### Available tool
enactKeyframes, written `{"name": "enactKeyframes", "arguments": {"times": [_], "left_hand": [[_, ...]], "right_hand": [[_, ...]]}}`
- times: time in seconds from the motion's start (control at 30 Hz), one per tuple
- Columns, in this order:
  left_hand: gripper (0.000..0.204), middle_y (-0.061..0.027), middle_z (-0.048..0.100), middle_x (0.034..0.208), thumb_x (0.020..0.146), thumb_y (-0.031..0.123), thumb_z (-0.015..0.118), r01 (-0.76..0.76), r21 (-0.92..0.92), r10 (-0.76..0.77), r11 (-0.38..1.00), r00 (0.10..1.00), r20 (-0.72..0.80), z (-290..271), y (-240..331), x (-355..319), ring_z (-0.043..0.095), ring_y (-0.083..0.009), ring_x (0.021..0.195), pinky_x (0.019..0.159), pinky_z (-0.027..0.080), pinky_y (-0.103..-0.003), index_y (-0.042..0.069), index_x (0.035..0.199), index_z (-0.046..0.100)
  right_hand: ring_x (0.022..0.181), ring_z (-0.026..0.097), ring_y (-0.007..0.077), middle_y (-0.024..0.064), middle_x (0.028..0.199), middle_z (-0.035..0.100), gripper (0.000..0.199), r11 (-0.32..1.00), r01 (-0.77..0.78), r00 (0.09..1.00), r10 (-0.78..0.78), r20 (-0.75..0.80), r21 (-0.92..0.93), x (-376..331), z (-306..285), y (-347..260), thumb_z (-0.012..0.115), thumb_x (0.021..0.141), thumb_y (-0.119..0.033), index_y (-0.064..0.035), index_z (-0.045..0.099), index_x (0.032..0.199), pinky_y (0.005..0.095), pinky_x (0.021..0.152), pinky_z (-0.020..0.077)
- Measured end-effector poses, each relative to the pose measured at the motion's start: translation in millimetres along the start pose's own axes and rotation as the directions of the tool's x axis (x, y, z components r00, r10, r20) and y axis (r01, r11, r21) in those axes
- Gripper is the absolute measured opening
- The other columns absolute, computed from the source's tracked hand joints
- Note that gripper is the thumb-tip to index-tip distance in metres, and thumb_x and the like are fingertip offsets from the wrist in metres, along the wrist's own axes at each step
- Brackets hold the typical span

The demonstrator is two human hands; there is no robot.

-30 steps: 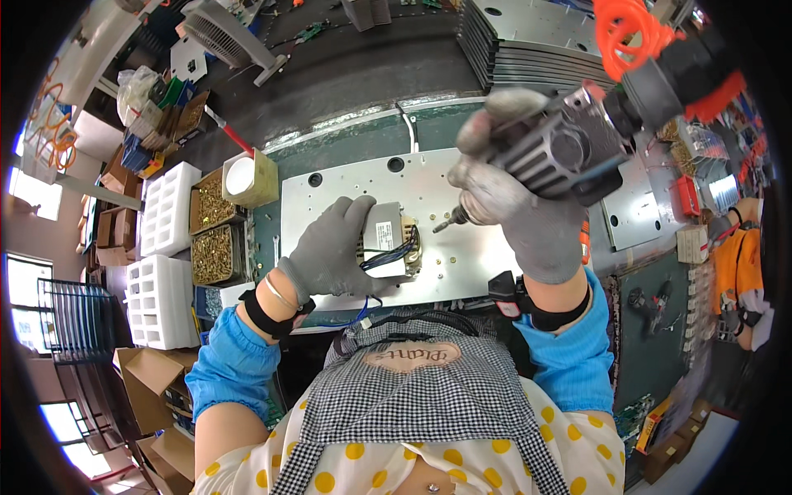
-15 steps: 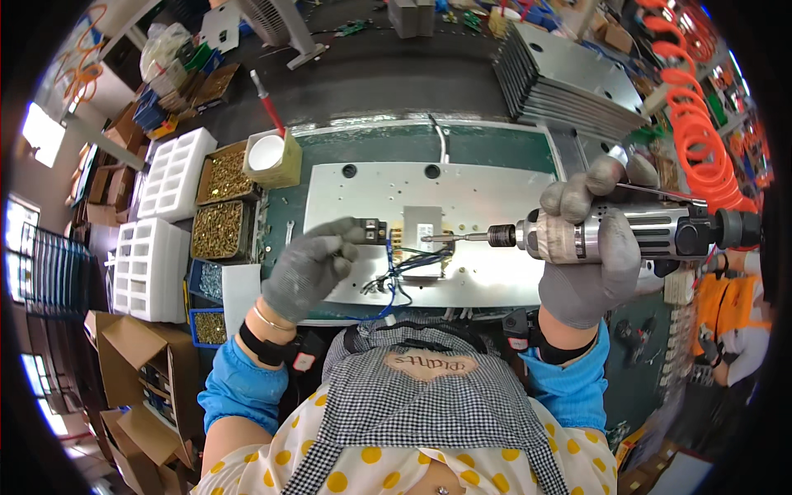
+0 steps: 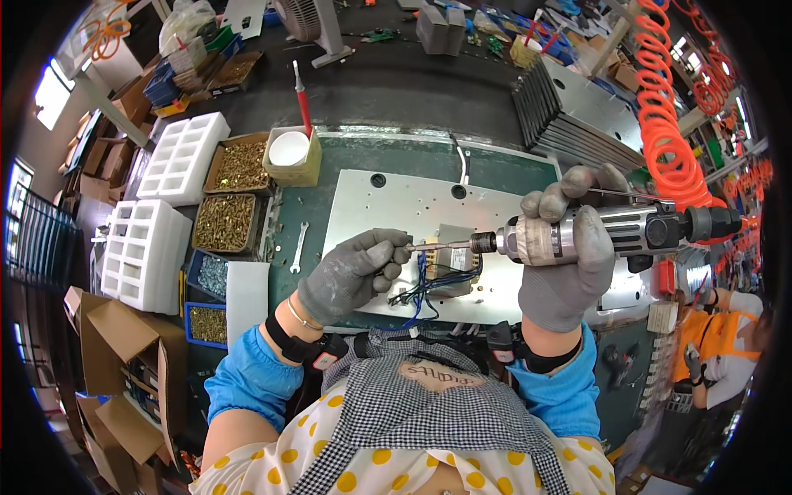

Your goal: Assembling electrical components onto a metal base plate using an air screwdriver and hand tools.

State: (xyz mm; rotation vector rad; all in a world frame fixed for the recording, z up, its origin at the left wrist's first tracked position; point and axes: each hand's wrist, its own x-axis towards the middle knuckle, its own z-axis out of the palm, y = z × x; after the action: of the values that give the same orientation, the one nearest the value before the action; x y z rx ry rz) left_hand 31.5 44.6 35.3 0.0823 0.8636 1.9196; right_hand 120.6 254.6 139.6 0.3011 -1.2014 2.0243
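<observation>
My right hand (image 3: 569, 256), in a grey glove, is wrapped round a silver air screwdriver (image 3: 631, 233) lying level. Its long bit (image 3: 441, 246) points left, and the tip reaches the fingertips of my gloved left hand (image 3: 355, 276). Those fingers are pinched together on a small black terminal block, mostly hidden by the glove now. Below both hands lies a silver metal plate (image 3: 355, 206) with holes. On it sits a boxy grey component (image 3: 454, 239) with dark blue wires (image 3: 422, 289) trailing toward me.
Left of the plate are an open-ended wrench (image 3: 300, 247), trays of brass screws (image 3: 224, 223) and white foam blocks (image 3: 132, 264). A yellow tub (image 3: 301, 169) holds a white cup. Stacked metal plates (image 3: 577, 115) and an orange coiled hose (image 3: 668, 124) stand right. A co-worker (image 3: 718, 346) is far right.
My left hand has turned and moved right, bringing the terminal block to the bit's tip. The screwdriver has shifted slightly left. The view has swung, so the bench appears farther right.
</observation>
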Motion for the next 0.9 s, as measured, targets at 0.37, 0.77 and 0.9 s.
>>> {"name": "enactKeyframes", "arguments": {"times": [0.37, 0.77, 0.9], "left_hand": [[0.034, 0.0077, 0.041, 0.065, 0.101, 0.032, 0.044, -0.07, 0.437, 0.005, 0.897, 0.989, 0.147, 26, 12, 23, 0.031, -0.0005, 0.049, 0.044, 0.025, -0.014, 0.0, 0.111, 0.054], [0.027, 0.0008, 0.055, 0.08, 0.101, 0.019, 0.05, -0.055, 0.664, -0.062, 0.746, 0.987, 0.151, 118, 2, 52, 0.046, -0.0049, 0.06, 0.05, 0.038, -0.017, 0.0, 0.119, 0.055], [0.027, 0.0017, 0.055, 0.08, 0.101, 0.02, 0.051, -0.017, 0.743, -0.223, 0.669, 0.949, 0.222, 134, -12, 64, 0.047, -0.0038, 0.059, 0.05, 0.039, -0.016, 0.001, 0.119, 0.055]], "right_hand": [[0.075, 0.057, 0.0119, 0.002, 0.094, 0.058, 0.039, 0.945, -0.283, 0.937, 0.309, -0.163, 0.164, -7, -22, 4, 0.064, 0.082, -0.006, -0.0089, 0.052, 0.119, 0.0299, 0.066, 0.0496], [0.076, 0.064, 0.0189, 0.0091, 0.095, 0.062, 0.035, 0.929, 0.369, 0.71, -0.264, -0.653, 0.026, -35, -55, -67, 0.062, 0.082, -0.002, -0.0057, 0.05, 0.116, 0.0304, 0.058, 0.0516], [0.076, 0.064, 0.0186, 0.0092, 0.095, 0.061, 0.036, 0.94, 0.34, 0.69, -0.226, -0.688, 0.033, -58, -68, -90, 0.061, 0.083, -0.002, -0.006, 0.049, 0.117, 0.0286, 0.055, 0.0501]]}}
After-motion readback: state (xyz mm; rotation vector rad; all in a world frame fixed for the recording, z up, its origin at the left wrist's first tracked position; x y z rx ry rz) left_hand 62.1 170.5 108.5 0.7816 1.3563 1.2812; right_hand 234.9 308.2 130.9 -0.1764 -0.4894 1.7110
